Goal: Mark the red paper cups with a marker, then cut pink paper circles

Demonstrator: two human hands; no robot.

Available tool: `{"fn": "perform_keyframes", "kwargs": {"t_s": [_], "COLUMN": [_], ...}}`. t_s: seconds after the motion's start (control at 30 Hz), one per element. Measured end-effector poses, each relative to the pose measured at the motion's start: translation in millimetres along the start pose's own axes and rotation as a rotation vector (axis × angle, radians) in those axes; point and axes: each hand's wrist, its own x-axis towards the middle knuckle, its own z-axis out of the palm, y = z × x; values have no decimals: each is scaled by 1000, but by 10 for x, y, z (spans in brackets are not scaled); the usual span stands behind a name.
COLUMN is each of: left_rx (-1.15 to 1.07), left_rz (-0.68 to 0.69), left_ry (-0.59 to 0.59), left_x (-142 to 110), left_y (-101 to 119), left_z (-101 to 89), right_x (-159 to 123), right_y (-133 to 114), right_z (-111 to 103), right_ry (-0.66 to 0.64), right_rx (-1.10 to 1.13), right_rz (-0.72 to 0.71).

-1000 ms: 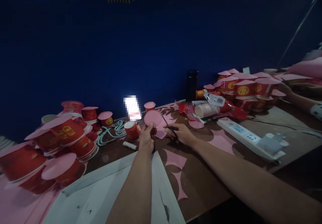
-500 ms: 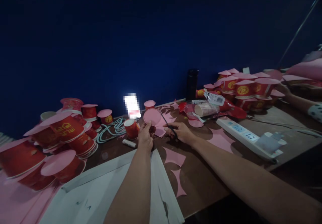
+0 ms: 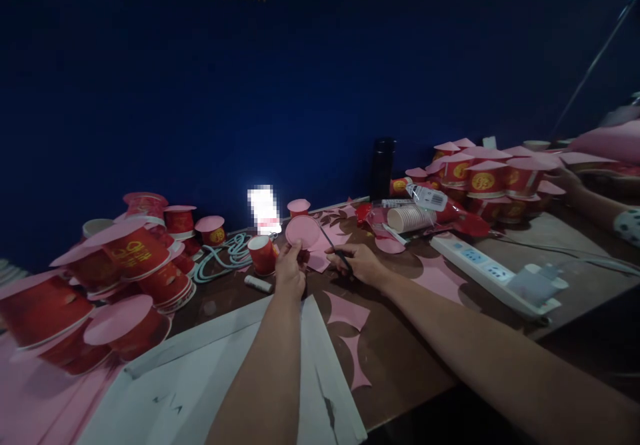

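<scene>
Pinched in the fingers of my left hand (image 3: 291, 268) is a round pink paper disc (image 3: 302, 230), its face turned toward me. My right hand (image 3: 361, 264) is closed around a pair of dark scissors (image 3: 342, 257), whose thin blades point up and left to the disc's right edge. The handle loops are mostly covered by my fingers. Just left of my left hand stands a red paper cup (image 3: 261, 256), and a white glue stick (image 3: 259, 283) lies below it. Pink paper offcuts (image 3: 349, 310) lie on the brown table under and beside my hands.
Red cups with pink paper discs crowd the left (image 3: 135, 251) and back right (image 3: 483, 181). A lit phone (image 3: 263, 210), a black bottle (image 3: 383, 168), bagged cups (image 3: 411, 219), a power strip (image 3: 475, 265), a cable (image 3: 223, 258) and a white box lid (image 3: 200, 378) surround me. Another person's hand (image 3: 573, 181) is far right.
My hands, the disc and the scissors stay almost in the same place, with only a slight shift of the camera view. At the far right, the other person's hand has moved a little.
</scene>
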Motion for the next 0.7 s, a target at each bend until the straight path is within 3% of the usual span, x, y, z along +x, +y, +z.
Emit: {"fn": "perform_keyframes", "kwargs": {"t_s": [0.4, 0.7], "left_rx": [9, 42], "left_rz": [20, 114], "left_ry": [-41, -143], "left_x": [33, 69], "left_y": [-29, -84], "left_z": [-23, -34], "right_x": [28, -9], "right_y": [26, -63], "right_z": [-9, -2], "right_ry": [25, 42], "right_rx": [40, 12], "right_rz": [13, 20]}}
